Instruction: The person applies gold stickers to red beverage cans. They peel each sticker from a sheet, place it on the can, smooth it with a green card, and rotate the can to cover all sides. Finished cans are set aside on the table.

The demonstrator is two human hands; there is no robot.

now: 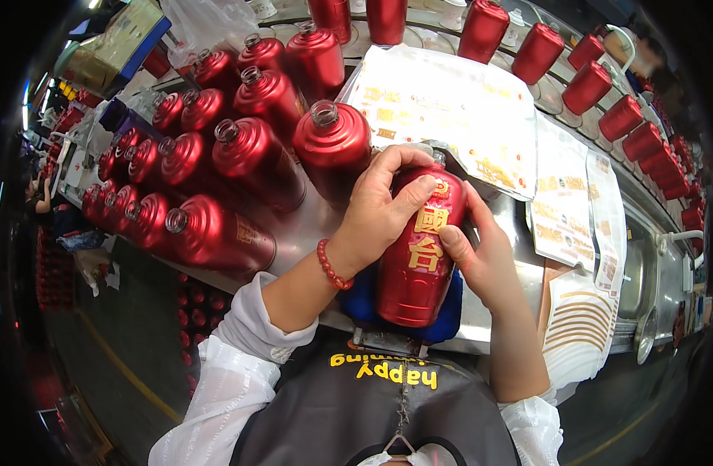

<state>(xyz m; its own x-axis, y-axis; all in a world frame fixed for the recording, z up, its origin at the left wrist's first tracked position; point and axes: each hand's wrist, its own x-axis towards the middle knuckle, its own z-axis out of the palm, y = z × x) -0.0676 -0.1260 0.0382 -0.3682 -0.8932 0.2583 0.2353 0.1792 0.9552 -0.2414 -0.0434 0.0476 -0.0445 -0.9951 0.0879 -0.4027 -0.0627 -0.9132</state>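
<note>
A glossy red bottle [412, 289] with gold raised characters down its front lies tilted before me, its clear neck pointing away. My left hand [383, 202] wraps over its shoulder, thumb pressed on the front near the top character. From the other side my right hand [487, 252] grips it, thumb against the edge of the lettering and fingers along the side. Under the bottle's lower end is a blue pad [448, 314] at the bench edge. Just left of my left hand stands another red bottle [333, 144], open-necked and without lettering on the side I see.
Many red bottles [251, 155] crowd the metal bench on the left. White sheets with gold and red prints [449, 109] lie beyond my hands; more printed sheets [562, 198] and one with gold curved strips [577, 326] are at right. A conveyor [574, 120] carrying bottles curves behind.
</note>
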